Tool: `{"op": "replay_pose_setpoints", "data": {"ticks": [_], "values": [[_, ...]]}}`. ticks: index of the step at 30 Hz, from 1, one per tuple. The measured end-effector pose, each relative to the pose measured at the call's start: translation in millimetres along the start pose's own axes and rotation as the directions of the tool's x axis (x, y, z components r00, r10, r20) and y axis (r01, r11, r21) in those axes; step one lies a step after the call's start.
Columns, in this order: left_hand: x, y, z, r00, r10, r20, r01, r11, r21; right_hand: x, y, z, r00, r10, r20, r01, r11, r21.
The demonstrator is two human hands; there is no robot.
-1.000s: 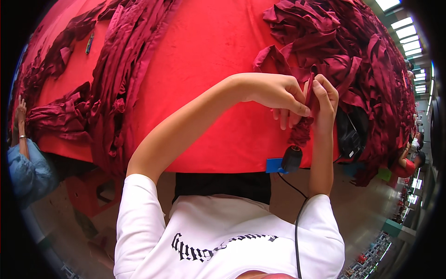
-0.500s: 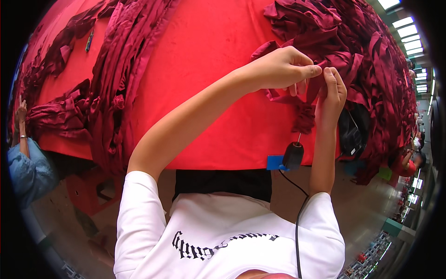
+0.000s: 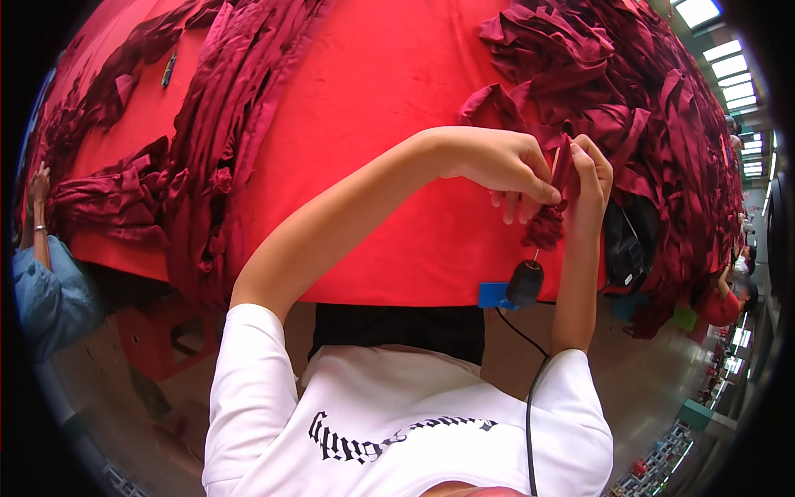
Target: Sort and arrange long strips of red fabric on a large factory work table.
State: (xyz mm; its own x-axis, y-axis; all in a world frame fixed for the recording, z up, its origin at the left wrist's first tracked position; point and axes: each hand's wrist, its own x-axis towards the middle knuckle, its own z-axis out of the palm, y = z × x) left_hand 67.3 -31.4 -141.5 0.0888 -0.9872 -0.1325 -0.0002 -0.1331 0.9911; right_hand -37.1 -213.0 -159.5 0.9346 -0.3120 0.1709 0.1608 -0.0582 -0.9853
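A thin metal rod point(image 3: 537, 255) rises from a black cylinder-shaped holder point(image 3: 525, 283) at the near edge of the red-covered table point(image 3: 373, 240). Dark red fabric point(image 3: 543, 229) sits bunched in tight gathers around the rod's upper part. My left hand point(image 3: 520, 170) reaches over from the left, thumb and fingers pinched at the top of the gathers. Just to its right, my right hand point(image 3: 593, 172) pinches the upright fabric strip point(image 3: 563, 161) above them. Part of the strip is hidden behind the fingers.
A large heap of dark red fabric point(image 3: 571, 79) fills the far right; a long bundle point(image 3: 240, 108) lies on the left. A black object point(image 3: 629, 240) sits beside my right forearm. From the holder a black cable point(image 3: 530, 406) trails down. Another person's blue sleeve point(image 3: 54, 286) shows far left.
My left hand has come down toward the rod, lowering its fingertips to the gathers. My right hand has shifted slightly downward, and the strip now stands upright between the hands.
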Motion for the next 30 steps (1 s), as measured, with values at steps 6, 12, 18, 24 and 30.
{"op": "replay_pose_setpoints", "data": {"ticks": [6, 12, 18, 24, 30], "values": [[-0.5, 5.4, -3.3, 0.989, 0.029, -0.146, -0.015, 0.995, 0.094, 0.9, -5.9, 5.3, 0.999, -0.037, 0.010, 0.037, 0.999, -0.014], [0.7, 3.0, -4.5, 0.998, 0.025, -0.055, -0.020, 0.996, 0.084, -1.1, -7.4, 4.1, 0.999, -0.035, 0.023, 0.036, 0.999, -0.010], [0.4, 4.7, -1.9, 0.999, 0.008, -0.039, -0.003, 0.992, 0.127, -0.4, -0.2, 0.8, 0.998, -0.034, 0.054, 0.035, 0.999, -0.017], [-0.2, 8.4, -7.8, 0.944, 0.090, -0.318, -0.078, 0.996, 0.051, 2.3, 6.4, -1.2, 0.998, -0.063, 0.008, 0.063, 0.998, -0.011], [5.4, 5.2, -4.1, 0.956, 0.080, -0.283, -0.075, 0.997, 0.030, 1.4, 11.1, -12.0, 0.999, -0.046, 0.003, 0.045, 0.996, 0.074]]}}
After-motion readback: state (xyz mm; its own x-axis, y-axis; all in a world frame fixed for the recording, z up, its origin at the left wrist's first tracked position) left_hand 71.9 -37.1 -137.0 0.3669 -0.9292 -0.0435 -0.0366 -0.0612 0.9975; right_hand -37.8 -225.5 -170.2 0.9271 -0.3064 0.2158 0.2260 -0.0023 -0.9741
